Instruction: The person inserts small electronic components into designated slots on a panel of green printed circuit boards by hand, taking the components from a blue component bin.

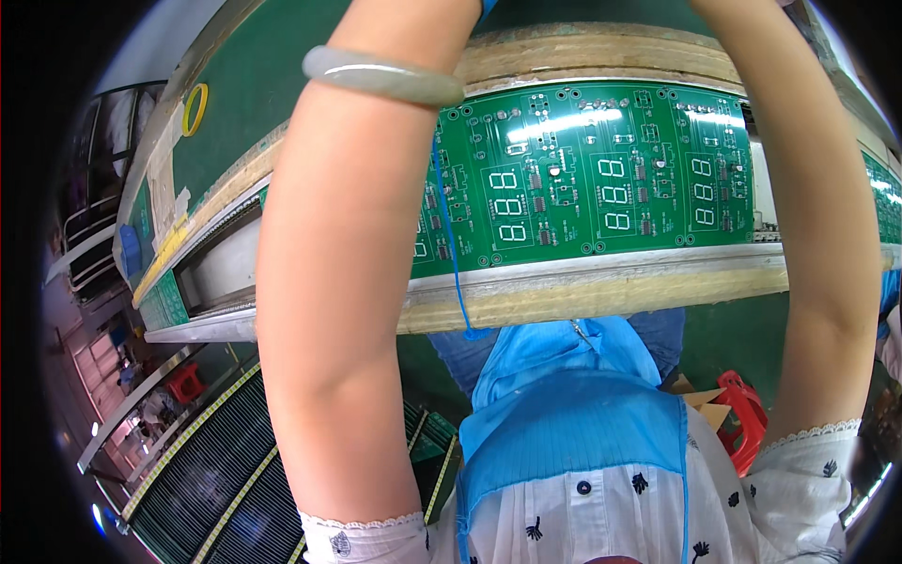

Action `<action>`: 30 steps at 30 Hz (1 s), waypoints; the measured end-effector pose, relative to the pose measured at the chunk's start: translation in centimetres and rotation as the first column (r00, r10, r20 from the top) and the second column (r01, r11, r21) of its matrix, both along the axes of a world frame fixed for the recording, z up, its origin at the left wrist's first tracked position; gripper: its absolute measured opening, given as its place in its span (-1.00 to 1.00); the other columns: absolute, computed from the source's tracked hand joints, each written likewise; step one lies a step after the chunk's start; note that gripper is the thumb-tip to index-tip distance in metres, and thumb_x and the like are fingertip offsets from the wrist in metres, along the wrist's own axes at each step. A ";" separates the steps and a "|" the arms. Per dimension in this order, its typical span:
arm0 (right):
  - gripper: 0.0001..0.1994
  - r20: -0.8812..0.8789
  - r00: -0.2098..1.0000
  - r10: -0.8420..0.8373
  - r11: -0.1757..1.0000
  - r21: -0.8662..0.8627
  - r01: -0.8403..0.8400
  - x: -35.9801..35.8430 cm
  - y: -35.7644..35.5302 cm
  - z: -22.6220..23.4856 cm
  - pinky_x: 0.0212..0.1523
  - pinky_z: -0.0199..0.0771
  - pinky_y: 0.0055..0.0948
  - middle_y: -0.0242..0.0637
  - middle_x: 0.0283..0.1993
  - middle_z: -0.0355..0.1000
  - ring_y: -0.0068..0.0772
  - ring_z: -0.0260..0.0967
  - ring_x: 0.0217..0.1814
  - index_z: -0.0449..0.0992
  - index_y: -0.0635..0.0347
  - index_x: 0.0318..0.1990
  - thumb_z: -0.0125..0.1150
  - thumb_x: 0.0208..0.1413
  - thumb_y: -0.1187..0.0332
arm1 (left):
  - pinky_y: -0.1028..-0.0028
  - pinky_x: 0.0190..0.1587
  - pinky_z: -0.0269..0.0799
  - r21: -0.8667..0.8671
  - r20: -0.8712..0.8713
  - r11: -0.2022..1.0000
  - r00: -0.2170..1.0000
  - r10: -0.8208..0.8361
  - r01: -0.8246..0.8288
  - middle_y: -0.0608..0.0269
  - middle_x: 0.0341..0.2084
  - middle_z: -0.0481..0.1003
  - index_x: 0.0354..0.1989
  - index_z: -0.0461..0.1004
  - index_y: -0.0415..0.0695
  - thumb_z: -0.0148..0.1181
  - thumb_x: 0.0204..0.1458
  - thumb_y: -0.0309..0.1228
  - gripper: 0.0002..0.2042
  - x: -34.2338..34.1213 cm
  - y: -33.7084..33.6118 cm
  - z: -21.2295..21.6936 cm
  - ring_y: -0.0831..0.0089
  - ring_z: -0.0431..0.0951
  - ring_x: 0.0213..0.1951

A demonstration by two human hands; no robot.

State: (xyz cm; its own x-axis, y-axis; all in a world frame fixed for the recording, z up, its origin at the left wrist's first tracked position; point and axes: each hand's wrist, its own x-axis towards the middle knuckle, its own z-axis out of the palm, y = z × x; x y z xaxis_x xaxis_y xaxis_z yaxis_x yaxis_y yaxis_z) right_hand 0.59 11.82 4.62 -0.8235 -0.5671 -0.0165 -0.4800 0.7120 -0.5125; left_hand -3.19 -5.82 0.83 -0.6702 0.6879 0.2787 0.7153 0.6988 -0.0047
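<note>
Both my forearms reach up past the top edge of the head view, so neither hand shows. On my left forearm sits a pale jade-like bangle (381,75). Between the arms lies a green circuit board panel (564,202), printed with rows of digit outlines and carrying small dark chips and other parts. A thin blue cord (452,235) hangs across the panel, down over the front rail. At the top edge, a bit of blue shows by my left wrist; what it is I cannot make out.
The panel rests in a track between wooden rails (601,299). A yellow ring (194,109) lies on the green bench at the far left. Black slotted racks (211,470) stand at lower left. Another green board (881,199) shows at the right, and a red plastic stool (744,423) below.
</note>
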 end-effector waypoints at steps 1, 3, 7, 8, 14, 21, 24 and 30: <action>-0.79 -0.002 1.000 0.000 1.000 0.001 0.000 -0.4 -0.6 -1.0 0.13 0.33 0.02 -0.11 -0.12 0.64 -0.02 0.45 0.11 0.74 0.11 -0.20 0.20 0.11 0.35 | 0.15 0.00 0.55 -0.063 -0.047 0.997 0.998 0.044 -0.047 -0.15 -0.29 0.64 -0.26 0.73 -0.09 0.15 0.03 -0.41 -0.79 -0.5 0.1 -0.8 -0.05 0.65 -0.14; -0.79 -0.495 0.802 -0.334 0.647 0.498 0.577 -0.4 -3.8 -3.8 0.12 0.25 -0.01 -0.19 -0.11 0.63 -0.06 0.39 0.14 0.73 0.07 -0.18 0.20 0.10 0.34 | 0.15 0.00 0.54 -0.013 -0.022 0.998 0.998 0.055 -0.056 -0.12 -0.31 0.65 -0.29 0.74 -0.05 0.17 0.02 -0.41 -0.80 -0.7 0.5 -1.4 -0.03 0.66 -0.14; -0.85 0.027 0.991 -0.131 0.989 -0.061 0.132 0.2 0.7 -0.9 0.12 0.18 0.02 -0.21 -0.22 0.62 -0.09 0.40 0.10 0.75 0.01 -0.31 0.24 0.05 0.38 | 0.14 -0.03 0.56 0.202 0.096 0.979 0.995 0.001 -0.021 -0.05 -0.35 0.66 -0.37 0.75 -0.02 0.25 -0.03 -0.39 -0.85 -1.2 -0.6 -1.6 0.00 0.67 -0.17; -0.85 0.026 0.991 -0.131 0.989 -0.061 0.133 0.3 0.7 -0.9 0.12 0.18 0.02 -0.21 -0.22 0.62 -0.09 0.40 0.10 0.75 0.01 -0.31 0.24 0.05 0.38 | 0.14 -0.03 0.56 0.202 0.095 0.979 0.995 0.001 -0.020 -0.05 -0.35 0.66 -0.37 0.75 -0.02 0.25 -0.03 -0.39 -0.85 -1.2 -0.6 -1.6 0.00 0.67 -0.17; -0.85 -0.625 0.694 -0.357 0.727 0.280 0.627 0.5 -2.9 -4.0 0.12 0.15 0.05 -0.21 -0.27 0.63 -0.09 0.45 0.03 0.74 0.01 -0.34 0.24 0.04 0.41 | 0.11 -0.08 0.57 0.320 0.071 0.948 0.997 -0.033 0.008 -0.09 -0.37 0.64 -0.37 0.74 -0.07 0.30 -0.07 -0.44 -0.88 -1.2 -0.9 -1.5 -0.06 0.66 -0.23; -0.84 -0.737 0.598 -0.315 0.776 0.162 0.609 0.3 -3.2 -5.5 0.12 0.15 0.06 -0.20 -0.29 0.63 -0.09 0.49 -0.04 0.71 0.05 -0.29 0.20 0.09 0.45 | 0.12 -0.08 0.56 0.378 -0.047 0.920 0.995 -0.090 0.101 -0.13 -0.34 0.63 -0.32 0.69 -0.19 0.30 -0.03 -0.47 -0.87 -1.1 -1.5 -1.6 -0.07 0.64 -0.19; -0.88 -0.721 0.562 -0.406 0.834 -0.041 0.550 1.4 -4.2 -4.8 0.09 0.24 -0.05 -0.18 -0.30 0.63 -0.09 0.51 -0.09 0.70 0.10 -0.26 0.23 0.13 0.42 | 0.14 -0.12 0.55 0.428 0.015 0.899 0.995 -0.103 0.087 -0.13 -0.34 0.63 -0.29 0.67 -0.23 0.29 0.01 -0.47 -0.86 -0.4 -3.5 -0.6 -0.07 0.64 -0.23; -0.82 -0.171 0.812 -0.558 0.757 -0.507 0.414 6.1 -6.3 -3.2 -0.12 0.50 -0.43 -0.25 -0.27 0.64 -0.46 0.53 -0.22 0.68 0.27 -0.12 0.31 0.21 0.38 | 0.47 -0.22 0.52 0.621 0.457 0.771 0.865 -0.209 -0.142 0.13 -0.38 0.66 -0.22 0.65 -0.31 0.26 0.15 -0.53 -0.88 3.1 -7.6 2.5 0.43 0.61 -0.36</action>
